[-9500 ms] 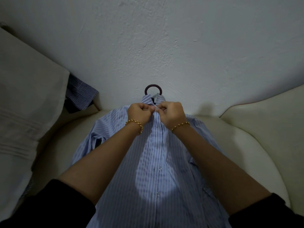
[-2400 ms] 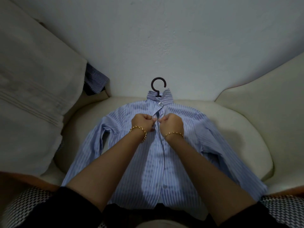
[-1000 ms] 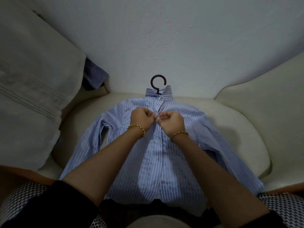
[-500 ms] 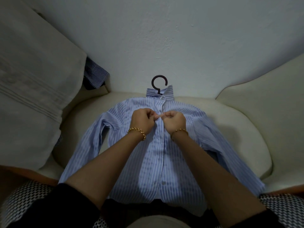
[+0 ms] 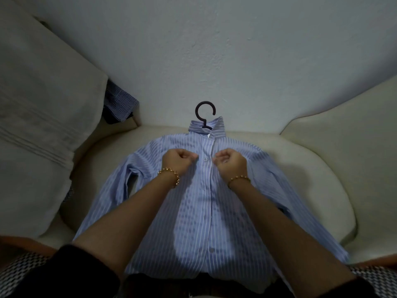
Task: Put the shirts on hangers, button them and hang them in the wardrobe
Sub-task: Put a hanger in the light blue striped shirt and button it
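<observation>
1. Cream leather sofa seat point(image 5: 311, 190): carries the shirt, which lies flat.
2. Light blue white-striped shirt point(image 5: 193, 222): front up on the seat, collar towards the wall, already on its hanger.
3. Left hand point(image 5: 179, 160) and right hand point(image 5: 232, 162): half a second ago they met at the placket; now they sit apart on the chest, fingers curled into fists, no cloth visibly pinched.
4. Dark plastic hanger hook point(image 5: 205, 112): pokes out above the collar.
5. Small white second button point(image 5: 205, 159): newly uncovered between the hands and looks fastened. Judgement: this button is done, the next one down follows, and hanging in the wardrobe is still to do.
</observation>
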